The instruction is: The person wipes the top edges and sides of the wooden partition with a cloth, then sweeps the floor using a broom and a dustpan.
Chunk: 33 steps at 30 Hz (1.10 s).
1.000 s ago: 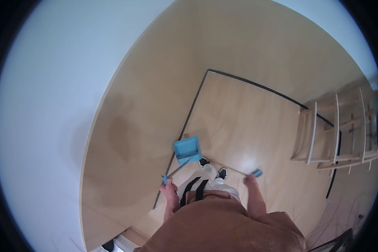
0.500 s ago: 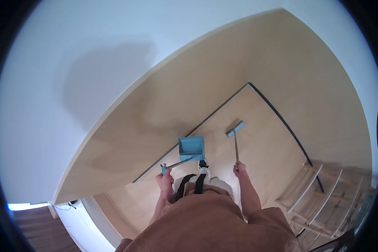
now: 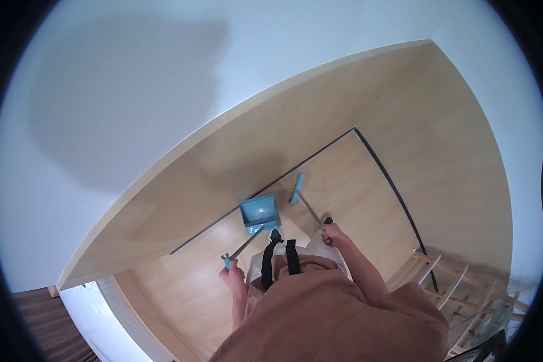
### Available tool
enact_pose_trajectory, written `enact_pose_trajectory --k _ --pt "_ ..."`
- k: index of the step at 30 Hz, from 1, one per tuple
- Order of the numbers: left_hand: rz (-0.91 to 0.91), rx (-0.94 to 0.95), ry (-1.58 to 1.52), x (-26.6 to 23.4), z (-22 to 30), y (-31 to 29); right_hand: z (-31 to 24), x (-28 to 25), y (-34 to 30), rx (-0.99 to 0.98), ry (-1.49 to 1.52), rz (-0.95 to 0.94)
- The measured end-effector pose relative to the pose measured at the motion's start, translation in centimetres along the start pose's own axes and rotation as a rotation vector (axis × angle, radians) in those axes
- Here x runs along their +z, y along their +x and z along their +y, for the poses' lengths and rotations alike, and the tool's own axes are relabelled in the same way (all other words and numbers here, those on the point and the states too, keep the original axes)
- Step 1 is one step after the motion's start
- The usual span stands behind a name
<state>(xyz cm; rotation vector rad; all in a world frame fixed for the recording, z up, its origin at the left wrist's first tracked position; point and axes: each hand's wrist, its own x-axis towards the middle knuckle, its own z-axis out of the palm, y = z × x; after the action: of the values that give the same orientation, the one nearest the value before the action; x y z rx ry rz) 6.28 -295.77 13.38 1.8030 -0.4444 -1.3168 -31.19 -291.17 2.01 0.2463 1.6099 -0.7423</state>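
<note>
Dustpan (image 3: 260, 212) gripped w/ L hand (image 3: 233, 277) fingers; broom (image 3: 297, 189), just R of it, gripped w/ R hand (image 3: 333, 234); wide stroke cd tip dustpan.

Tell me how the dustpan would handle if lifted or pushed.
The dustpan is probably stiff, since its sides look straight and moulded. It seems light for its size: a hollow shell, with only the left hand on it. Lifted by its long, thin handle, it may tip or swing, as the wide part sits at the far end.
</note>
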Motion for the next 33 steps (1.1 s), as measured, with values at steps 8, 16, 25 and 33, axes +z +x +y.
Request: enact_pose_trajectory --k 8,16,25,33 --pt "0.318 0.026 -0.244 3.9 -3.4 -2.1 -6.2 -2.0 10.0 0.045 -0.625 -0.202" --pt "0.655 0.008 -0.223 12.8 0.0 -4.0 -14.6 -7.8 15.2 0.039 -0.479 -0.168" --pt "0.757 0.055 -0.206 16.8 1.0 -4.1 -19.2 -27.8 12.7 -0.008 -0.393 0.184" --pt "0.694 0.038 -0.241 15.7 1.7 -4.3 -20.1 -24.2 7.0 -0.119 -0.548 0.146"
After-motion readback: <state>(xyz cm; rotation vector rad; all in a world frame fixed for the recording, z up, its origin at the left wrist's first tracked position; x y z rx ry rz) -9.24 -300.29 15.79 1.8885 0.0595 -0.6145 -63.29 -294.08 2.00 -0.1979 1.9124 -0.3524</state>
